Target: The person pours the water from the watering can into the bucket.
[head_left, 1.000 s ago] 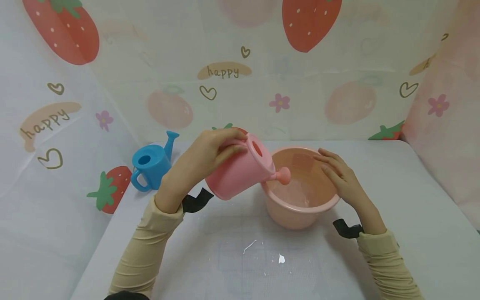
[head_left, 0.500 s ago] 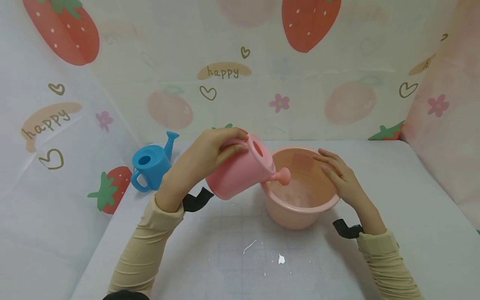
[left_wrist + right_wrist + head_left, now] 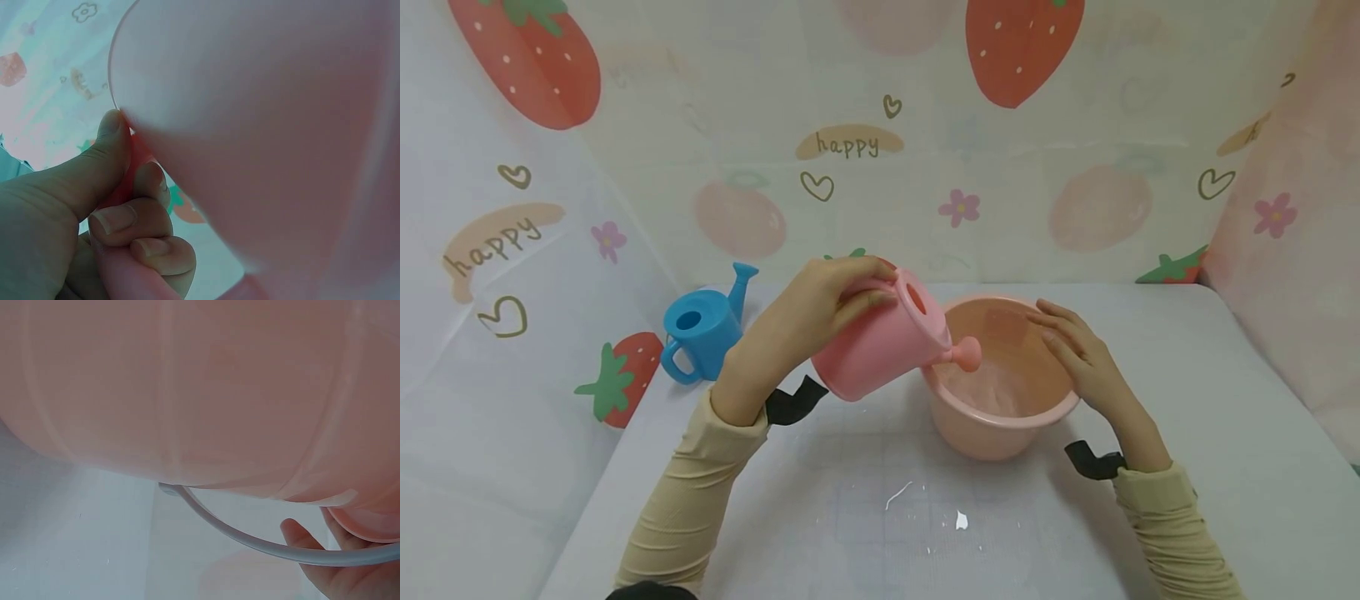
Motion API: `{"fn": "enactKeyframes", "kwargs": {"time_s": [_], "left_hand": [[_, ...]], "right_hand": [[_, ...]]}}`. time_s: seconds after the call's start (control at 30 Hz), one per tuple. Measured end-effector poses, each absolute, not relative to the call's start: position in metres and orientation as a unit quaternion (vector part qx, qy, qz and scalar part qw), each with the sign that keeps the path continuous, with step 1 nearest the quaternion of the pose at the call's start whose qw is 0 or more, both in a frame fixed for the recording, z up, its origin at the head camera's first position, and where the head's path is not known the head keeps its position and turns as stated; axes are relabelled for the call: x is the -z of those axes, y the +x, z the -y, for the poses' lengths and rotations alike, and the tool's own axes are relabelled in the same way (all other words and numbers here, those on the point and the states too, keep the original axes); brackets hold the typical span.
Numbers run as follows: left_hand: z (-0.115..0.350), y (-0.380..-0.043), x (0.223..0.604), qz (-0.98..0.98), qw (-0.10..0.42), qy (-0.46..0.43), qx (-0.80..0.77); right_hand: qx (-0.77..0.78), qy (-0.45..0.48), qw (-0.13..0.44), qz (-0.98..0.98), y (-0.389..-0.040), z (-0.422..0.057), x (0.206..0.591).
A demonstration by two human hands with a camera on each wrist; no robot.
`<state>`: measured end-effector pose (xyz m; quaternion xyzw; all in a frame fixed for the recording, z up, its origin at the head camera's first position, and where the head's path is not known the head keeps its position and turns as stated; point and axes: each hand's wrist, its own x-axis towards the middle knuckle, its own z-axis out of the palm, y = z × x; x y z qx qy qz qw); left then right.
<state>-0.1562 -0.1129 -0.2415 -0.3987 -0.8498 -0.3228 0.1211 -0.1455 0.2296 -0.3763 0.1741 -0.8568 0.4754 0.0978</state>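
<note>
My left hand (image 3: 820,304) grips the handle of a pink watering can (image 3: 880,346), held tilted above the table. Its round spout head (image 3: 967,354) hangs over the left rim of a peach-pink basin (image 3: 988,437). Curled fingers around the handle show in the left wrist view, with the thumb (image 3: 107,140) at the can's edge. Clear liquid with faint ripples seems to lie in the basin; no stream is plainly visible. My right hand (image 3: 1086,358) rests on the basin's right rim, fingers fairly straight. In the right wrist view a grey bail handle (image 3: 244,540) crosses before it.
A blue watering can (image 3: 703,333) stands upright at the back left of the white table (image 3: 820,517). Small wet drops (image 3: 962,521) lie on the tabletop in front of the basin. Strawberry-printed sheeting (image 3: 1000,167) encloses the back and sides.
The light pattern on the liquid inside the basin shifts slightly. Both hands, the pink watering can and the basin stay in place.
</note>
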Motion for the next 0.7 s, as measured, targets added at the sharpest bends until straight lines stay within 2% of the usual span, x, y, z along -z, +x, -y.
{"fn": "enactKeyframes", "kwargs": {"time_s": [0.17,0.43,0.7], "left_hand": [[0.113,-0.156,0.241,0.850,0.123,-0.399,0.321],[0.112,-0.156,0.240,0.851,0.119,-0.397,0.321],[0.112,-0.155,0.240,0.848,0.128,-0.404,0.319]], "right_hand": [[-0.478,0.175,0.096,0.855,-0.141,-0.225,0.368],[-0.474,0.170,0.101,0.858,-0.150,-0.234,0.384],[-0.473,0.176,0.105,0.857,-0.151,-0.235,0.384]]}}
